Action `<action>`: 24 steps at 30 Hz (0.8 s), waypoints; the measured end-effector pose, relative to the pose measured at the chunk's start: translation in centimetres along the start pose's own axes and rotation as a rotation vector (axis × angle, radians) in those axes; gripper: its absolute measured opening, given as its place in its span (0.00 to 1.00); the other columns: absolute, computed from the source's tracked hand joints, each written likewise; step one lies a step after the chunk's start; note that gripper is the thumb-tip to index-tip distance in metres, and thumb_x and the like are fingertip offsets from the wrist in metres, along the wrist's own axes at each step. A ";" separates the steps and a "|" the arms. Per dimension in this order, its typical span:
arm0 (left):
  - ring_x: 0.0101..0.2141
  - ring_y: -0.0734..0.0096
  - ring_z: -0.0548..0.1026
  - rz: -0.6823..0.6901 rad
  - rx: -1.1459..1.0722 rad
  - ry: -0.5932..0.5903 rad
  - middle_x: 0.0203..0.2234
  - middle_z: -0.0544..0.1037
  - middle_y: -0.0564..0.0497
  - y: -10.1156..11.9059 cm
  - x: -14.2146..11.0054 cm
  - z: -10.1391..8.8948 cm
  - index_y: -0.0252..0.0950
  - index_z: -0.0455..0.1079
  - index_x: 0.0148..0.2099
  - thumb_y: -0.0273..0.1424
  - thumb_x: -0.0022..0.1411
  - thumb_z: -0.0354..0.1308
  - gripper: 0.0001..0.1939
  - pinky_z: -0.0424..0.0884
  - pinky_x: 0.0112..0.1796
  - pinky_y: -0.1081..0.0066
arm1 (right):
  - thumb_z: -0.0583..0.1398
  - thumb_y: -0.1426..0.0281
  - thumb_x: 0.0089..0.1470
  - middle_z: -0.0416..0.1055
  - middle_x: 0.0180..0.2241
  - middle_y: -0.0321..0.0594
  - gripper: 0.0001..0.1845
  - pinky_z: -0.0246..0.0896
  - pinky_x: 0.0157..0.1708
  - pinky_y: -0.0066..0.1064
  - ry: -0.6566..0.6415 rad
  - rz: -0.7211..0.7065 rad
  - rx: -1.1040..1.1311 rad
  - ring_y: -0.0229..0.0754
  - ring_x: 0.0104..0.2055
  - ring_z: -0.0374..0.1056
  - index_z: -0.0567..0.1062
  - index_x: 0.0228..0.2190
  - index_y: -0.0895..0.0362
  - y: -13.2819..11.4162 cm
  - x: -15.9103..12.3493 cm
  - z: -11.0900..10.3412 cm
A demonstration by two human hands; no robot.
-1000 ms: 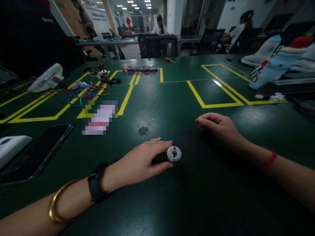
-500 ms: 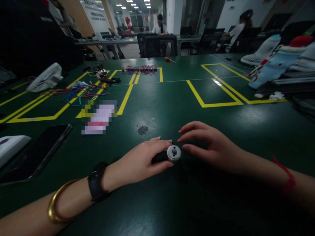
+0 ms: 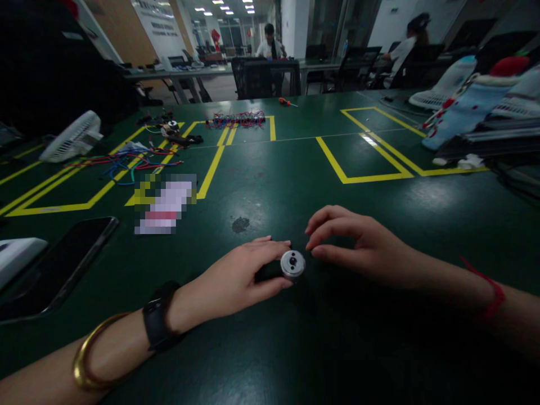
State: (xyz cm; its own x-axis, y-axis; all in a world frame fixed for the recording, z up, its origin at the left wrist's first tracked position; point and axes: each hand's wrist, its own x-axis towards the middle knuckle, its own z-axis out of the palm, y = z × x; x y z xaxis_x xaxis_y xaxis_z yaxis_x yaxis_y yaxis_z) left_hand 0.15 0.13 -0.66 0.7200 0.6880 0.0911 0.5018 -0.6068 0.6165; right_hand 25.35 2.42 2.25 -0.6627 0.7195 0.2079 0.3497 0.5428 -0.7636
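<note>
My left hand [image 3: 236, 278] grips a small round motor [image 3: 292, 265] on the green table [image 3: 295, 180], its silver face with a short shaft turned toward me. The fingers wrap round its dark body. My right hand [image 3: 358, 244] hovers just right of the motor, fingers curled and slightly apart, fingertips a little way from the silver face, holding nothing.
A black phone [image 3: 59, 267] and a white device [image 3: 17, 256] lie at the left. A blurred packet [image 3: 162, 205], loose coloured wires [image 3: 126, 160], a white fan [image 3: 71, 138] and a wire bundle [image 3: 238, 118] lie farther back. Fans and boxes [image 3: 468, 101] stand right. People sit at distant desks.
My right hand came in from the right and now hovers beside the motor. My left hand has kept its grip and barely moved.
</note>
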 end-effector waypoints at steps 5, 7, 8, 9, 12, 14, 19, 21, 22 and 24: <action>0.53 0.62 0.70 0.004 -0.001 -0.008 0.54 0.71 0.49 -0.1 0.0 0.0 0.41 0.59 0.61 0.35 0.64 0.58 0.24 0.56 0.61 0.56 | 0.62 0.62 0.55 0.69 0.44 0.40 0.09 0.59 0.49 0.42 -0.236 0.019 -0.114 0.46 0.49 0.62 0.79 0.36 0.50 2.1 -0.8 -0.2; 0.53 0.62 0.70 0.005 -0.002 -0.001 0.54 0.71 0.48 -0.1 0.0 0.0 0.41 0.59 0.61 0.35 0.64 0.58 0.25 0.57 0.60 0.55 | 0.62 0.63 0.55 0.69 0.43 0.40 0.08 0.58 0.49 0.43 -0.244 0.001 -0.152 0.47 0.49 0.61 0.80 0.37 0.49 2.3 -0.8 0.0; 0.53 0.62 0.70 0.004 -0.001 -0.001 0.54 0.71 0.48 -0.1 0.0 0.0 0.41 0.59 0.62 0.35 0.64 0.58 0.25 0.57 0.60 0.55 | 0.62 0.63 0.55 0.69 0.43 0.40 0.08 0.58 0.48 0.44 -0.242 -0.003 -0.161 0.47 0.49 0.61 0.80 0.37 0.49 2.3 -0.8 0.1; 0.53 0.62 0.70 0.005 0.001 0.001 0.54 0.71 0.48 -0.1 0.0 0.0 0.41 0.59 0.62 0.35 0.64 0.58 0.25 0.57 0.60 0.55 | 0.62 0.64 0.55 0.69 0.43 0.40 0.08 0.58 0.48 0.44 -0.237 -0.006 -0.165 0.47 0.48 0.61 0.80 0.37 0.49 2.3 -0.8 0.2; 0.54 0.62 0.69 0.004 0.013 -0.004 0.55 0.71 0.48 -0.2 0.0 0.1 0.42 0.58 0.62 0.35 0.64 0.58 0.25 0.56 0.61 0.56 | 0.62 0.64 0.55 0.69 0.44 0.40 0.08 0.58 0.48 0.44 -0.240 -0.001 -0.162 0.47 0.49 0.61 0.80 0.37 0.49 2.2 -0.8 0.2; 0.54 0.63 0.69 0.002 0.016 -0.010 0.55 0.71 0.49 -0.2 0.0 0.0 0.42 0.58 0.62 0.35 0.64 0.58 0.25 0.56 0.61 0.57 | 0.62 0.64 0.55 0.69 0.44 0.40 0.09 0.58 0.49 0.43 -0.238 0.007 -0.117 0.46 0.49 0.62 0.80 0.38 0.49 2.1 -0.8 0.1; 0.54 0.64 0.69 -0.015 0.008 -0.020 0.55 0.70 0.49 -0.1 0.0 0.0 0.41 0.58 0.62 0.35 0.64 0.58 0.26 0.55 0.61 0.58 | 0.62 0.63 0.55 0.70 0.39 0.38 0.07 0.63 0.41 0.35 0.079 0.164 0.200 0.42 0.42 0.67 0.77 0.35 0.52 3.1 -0.8 -1.0; 0.54 0.63 0.69 -0.013 0.002 -0.017 0.55 0.70 0.48 -0.1 0.0 0.0 0.41 0.58 0.62 0.35 0.64 0.58 0.26 0.55 0.61 0.56 | 0.62 0.63 0.54 0.70 0.32 0.37 0.07 0.63 0.36 0.33 0.303 0.275 0.317 0.40 0.35 0.67 0.76 0.30 0.53 4.0 -0.6 -1.4; 0.54 0.62 0.69 -0.009 -0.001 -0.015 0.55 0.70 0.48 -0.2 0.0 0.0 0.41 0.59 0.62 0.35 0.64 0.58 0.26 0.56 0.61 0.55 | 0.62 0.62 0.54 0.70 0.29 0.36 0.08 0.62 0.33 0.32 0.402 0.328 0.379 0.39 0.32 0.66 0.76 0.28 0.53 4.5 -0.4 -1.6; 0.54 0.61 0.69 -0.001 -0.004 -0.012 0.55 0.70 0.47 -0.2 0.0 0.0 0.41 0.59 0.62 0.35 0.64 0.58 0.25 0.56 0.61 0.54 | 0.63 0.61 0.52 0.68 0.26 0.35 0.09 0.62 0.29 0.31 0.533 0.403 0.489 0.38 0.28 0.64 0.75 0.27 0.54 5.4 -0.2 -1.8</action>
State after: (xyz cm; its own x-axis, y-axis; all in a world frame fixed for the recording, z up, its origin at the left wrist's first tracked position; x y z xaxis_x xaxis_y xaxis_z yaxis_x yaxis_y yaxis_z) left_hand 0.07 0.29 -0.84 0.7252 0.6838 0.0807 0.5010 -0.6044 0.6194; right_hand 28.54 6.03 -0.84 -0.1023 0.9943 0.0293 0.0848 0.0381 -0.9957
